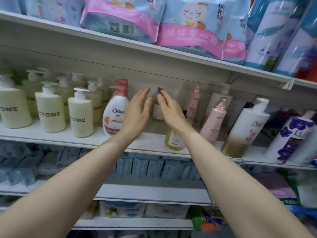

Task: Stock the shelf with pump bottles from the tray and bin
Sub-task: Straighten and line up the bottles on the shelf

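both hands, left hand and right hand, fingers spread and empty, flank a small bottle deep on the shelf.

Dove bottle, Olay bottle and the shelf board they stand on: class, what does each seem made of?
Dove bottle: probably glossy white plastic, with soft highlights and a pink pump. Olay bottle: likewise shiny plastic, white fading to gold. Shelf board: matt white, perhaps painted metal; unclear.

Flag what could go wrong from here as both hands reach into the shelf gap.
1. The left hand is close beside the Dove bottle; a nudge could tip it into the cream bottles.
2. The right forearm crosses the yellow bottle near the shelf edge; pulling back might drag it off.
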The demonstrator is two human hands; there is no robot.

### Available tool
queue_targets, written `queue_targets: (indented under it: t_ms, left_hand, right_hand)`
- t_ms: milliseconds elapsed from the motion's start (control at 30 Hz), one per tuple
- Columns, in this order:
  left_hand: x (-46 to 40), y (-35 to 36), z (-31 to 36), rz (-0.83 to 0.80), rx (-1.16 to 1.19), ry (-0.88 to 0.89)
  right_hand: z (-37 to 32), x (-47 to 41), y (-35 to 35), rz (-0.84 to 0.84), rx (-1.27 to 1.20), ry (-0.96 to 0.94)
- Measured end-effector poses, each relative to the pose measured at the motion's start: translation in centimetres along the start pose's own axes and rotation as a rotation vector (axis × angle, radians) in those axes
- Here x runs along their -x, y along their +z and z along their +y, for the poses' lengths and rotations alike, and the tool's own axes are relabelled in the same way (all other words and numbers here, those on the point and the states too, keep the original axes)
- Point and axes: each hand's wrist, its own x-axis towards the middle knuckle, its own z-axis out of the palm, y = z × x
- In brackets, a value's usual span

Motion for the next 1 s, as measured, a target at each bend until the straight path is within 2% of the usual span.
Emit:
queue_targets:
  t_ms: [200,433,533,733,1000]
  left_hand:
    - [-1.5,4.3,0.7,-0.035,-0.025,-0.095]
    - [-2.9,7.2,-0.4,-0.122,-0.076,-0.269]
    - [-4.3,8.0,-1.6,-0.171,-0.107,-0.282]
    - [-7.7,10.4,-4.0,-0.228,-0.084,-0.307]
    - [-10.2,13.6,-7.8,-0.274,-0.181,-0.310]
  right_hand:
    - [2.7,-2.1,-4.4,-0.038,0.066,0.000]
    - [6.1,-5.5,-6.0,-0.112,0.024,0.183]
    - [7.0,-7.6,-5.8,-0.141,-0.014,0.289]
    - [10.0,-11.9,-4.4,-0.300,0.022,0.361]
    - [12.9,-14.7,-1.9,-0.352,0.039,0.433]
